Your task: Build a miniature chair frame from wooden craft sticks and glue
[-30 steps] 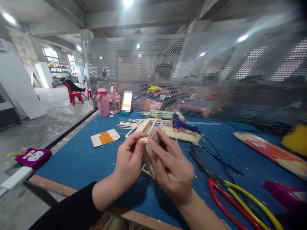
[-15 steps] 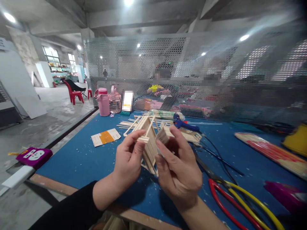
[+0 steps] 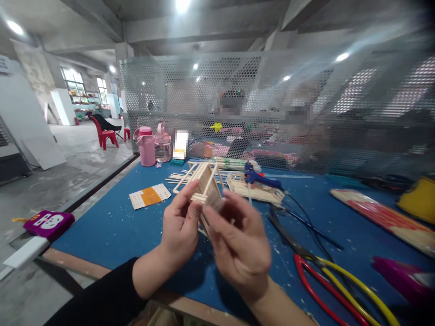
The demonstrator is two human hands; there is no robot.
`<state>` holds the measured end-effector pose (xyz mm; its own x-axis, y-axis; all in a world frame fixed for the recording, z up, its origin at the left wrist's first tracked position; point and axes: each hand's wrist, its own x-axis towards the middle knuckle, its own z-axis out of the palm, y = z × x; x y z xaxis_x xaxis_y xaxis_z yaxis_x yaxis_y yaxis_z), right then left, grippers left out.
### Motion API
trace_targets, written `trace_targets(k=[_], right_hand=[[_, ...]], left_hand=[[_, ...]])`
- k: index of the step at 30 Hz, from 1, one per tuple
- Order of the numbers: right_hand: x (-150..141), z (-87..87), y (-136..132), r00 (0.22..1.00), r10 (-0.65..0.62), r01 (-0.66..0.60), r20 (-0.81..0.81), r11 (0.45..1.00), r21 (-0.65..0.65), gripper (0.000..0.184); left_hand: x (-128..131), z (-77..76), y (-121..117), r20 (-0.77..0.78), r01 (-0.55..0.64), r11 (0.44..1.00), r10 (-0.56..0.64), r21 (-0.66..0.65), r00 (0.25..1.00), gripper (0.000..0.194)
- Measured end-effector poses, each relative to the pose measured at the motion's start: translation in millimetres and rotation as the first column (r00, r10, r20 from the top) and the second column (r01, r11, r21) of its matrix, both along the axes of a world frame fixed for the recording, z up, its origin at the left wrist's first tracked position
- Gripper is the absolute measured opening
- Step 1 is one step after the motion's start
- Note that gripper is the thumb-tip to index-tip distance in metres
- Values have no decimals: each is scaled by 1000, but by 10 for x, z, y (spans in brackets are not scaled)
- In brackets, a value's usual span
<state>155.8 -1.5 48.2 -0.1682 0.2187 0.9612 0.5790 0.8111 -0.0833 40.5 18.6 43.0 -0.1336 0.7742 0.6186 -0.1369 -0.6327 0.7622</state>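
My left hand (image 3: 180, 226) pinches a small frame built of thin wooden sticks (image 3: 204, 183) and holds it up above the blue table (image 3: 112, 226). My right hand (image 3: 239, 244) is closed on a small flat panel of glued sticks (image 3: 217, 203) and holds it against the right side of the frame. Its fingers hide the lower part of the frame.
Loose sticks (image 3: 178, 176), a stick panel (image 3: 258, 190) and a blue glue gun (image 3: 260, 177) lie behind my hands. Red and yellow cables (image 3: 340, 285) run at right, an orange card (image 3: 149, 195) at left. Pink bottles (image 3: 151, 145) stand before a perforated screen (image 3: 272, 108), people behind it.
My right hand drew the small panel away from the frame, then brought it back against it. The frame has risen slightly and tilted in my left hand.
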Motion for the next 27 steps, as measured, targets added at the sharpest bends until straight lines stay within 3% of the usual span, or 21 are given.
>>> trace_targets(k=[2,6,11,15,19,24,27], right_hand=[[-5,0,5,999,-25,25,-49,1000,1,50],[-17,-10,15,997,37,-37,63,999,-9,51],[-10,-2,36,998,5,-6,-66,1000,-10,49],[-8,-2,14,997,39,-38,68,999,-17,49],[-4,17,13,997,-38,38,-67,999,-4,47],[-11,-8,24,999,16,-16,52,1000,3,50],[-9,-11,24,999,-19,19,-47,1000,6,49]], left_hand=[[1,-6,6,-6,-15,1000,15,23,1000,33],[2,-8,17,26,15,1000,-15,-2,1000,33],[-1,0,23,-23,-15,1000,15,24,1000,32],[-3,6,29,16,7,1000,-8,10,1000,33],[1,0,28,-6,-24,999,25,40,1000,33],[-9,-8,32,19,17,1000,-17,-5,1000,35],[-15,-6,33,3,0,1000,0,21,1000,34]])
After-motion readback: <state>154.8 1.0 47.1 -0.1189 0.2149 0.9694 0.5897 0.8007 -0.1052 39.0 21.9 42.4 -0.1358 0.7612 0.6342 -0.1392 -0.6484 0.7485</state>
